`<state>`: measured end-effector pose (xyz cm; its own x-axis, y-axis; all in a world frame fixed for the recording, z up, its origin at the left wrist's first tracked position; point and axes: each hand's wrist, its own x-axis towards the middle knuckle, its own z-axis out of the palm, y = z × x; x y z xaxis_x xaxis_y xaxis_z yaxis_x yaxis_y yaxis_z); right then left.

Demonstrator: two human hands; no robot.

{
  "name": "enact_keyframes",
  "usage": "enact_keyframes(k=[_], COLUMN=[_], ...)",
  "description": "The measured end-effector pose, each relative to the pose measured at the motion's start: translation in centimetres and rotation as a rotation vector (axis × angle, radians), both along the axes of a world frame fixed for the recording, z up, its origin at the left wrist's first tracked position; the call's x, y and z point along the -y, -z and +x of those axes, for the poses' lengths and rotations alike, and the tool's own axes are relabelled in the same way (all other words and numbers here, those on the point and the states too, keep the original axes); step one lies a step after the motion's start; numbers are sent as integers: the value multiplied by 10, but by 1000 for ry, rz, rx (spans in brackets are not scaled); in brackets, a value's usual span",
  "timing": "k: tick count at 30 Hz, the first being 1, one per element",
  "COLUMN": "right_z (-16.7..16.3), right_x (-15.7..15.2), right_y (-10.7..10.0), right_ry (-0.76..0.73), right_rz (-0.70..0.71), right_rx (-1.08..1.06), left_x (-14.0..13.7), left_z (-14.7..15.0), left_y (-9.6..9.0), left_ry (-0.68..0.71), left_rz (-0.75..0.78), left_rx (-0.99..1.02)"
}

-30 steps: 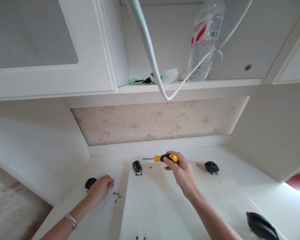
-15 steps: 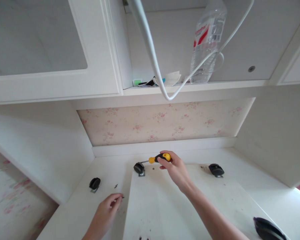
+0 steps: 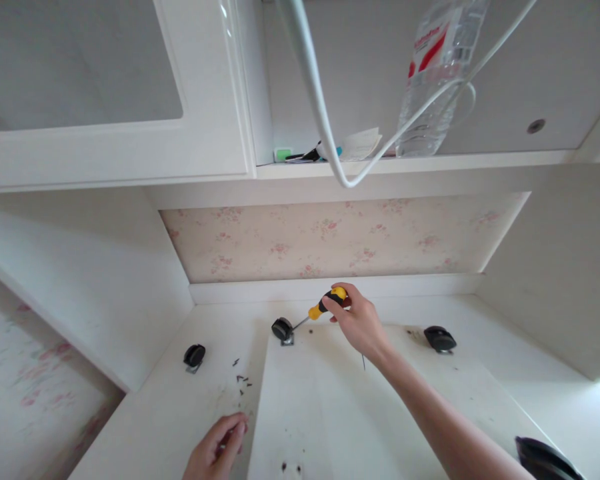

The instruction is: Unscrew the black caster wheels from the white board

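And the right hand [image 3: 360,327] is working away, fingers clamping the screwdriver [image 3: 325,304] by its yellow-and-black handle! The shaft is slanting down to the left of those fingers, its tip ending at the base of a caster [image 3: 281,328] that's sitting at the corner of the white board [image 3: 325,407]. Over to the left hand [image 3: 220,443]: its fingers are curling in towards the thumb, though whether they're pinching anything, I can't tell from here. Loose screws [image 3: 246,380] are lying on the bench [image 3: 170,420] just beyond those fingertips, while a second caster [image 3: 195,355] is standing farther off to their left.
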<state>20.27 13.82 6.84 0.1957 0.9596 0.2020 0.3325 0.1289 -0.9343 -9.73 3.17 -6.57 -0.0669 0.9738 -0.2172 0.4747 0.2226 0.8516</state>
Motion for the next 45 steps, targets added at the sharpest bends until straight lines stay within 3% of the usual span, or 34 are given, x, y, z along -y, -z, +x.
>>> enact_keyframes(k=[5,11,24,45], right_z=[-4,-6,-8,-12], right_x=[-5,-7,-8,-12], right_y=[-6,-11,-21,-27], right_ry=[-10,-36,-41,-43], right_rz=[18,30,17,1], right_rx=[87,157,169,275], left_x=[-8,-11,-12,-8], left_z=[0,2,2,11], left_y=[-9,-3,6,-3], left_ry=[14,81,48,81], left_rz=[41,29,-56,-102], left_rx=[29,37,81,134])
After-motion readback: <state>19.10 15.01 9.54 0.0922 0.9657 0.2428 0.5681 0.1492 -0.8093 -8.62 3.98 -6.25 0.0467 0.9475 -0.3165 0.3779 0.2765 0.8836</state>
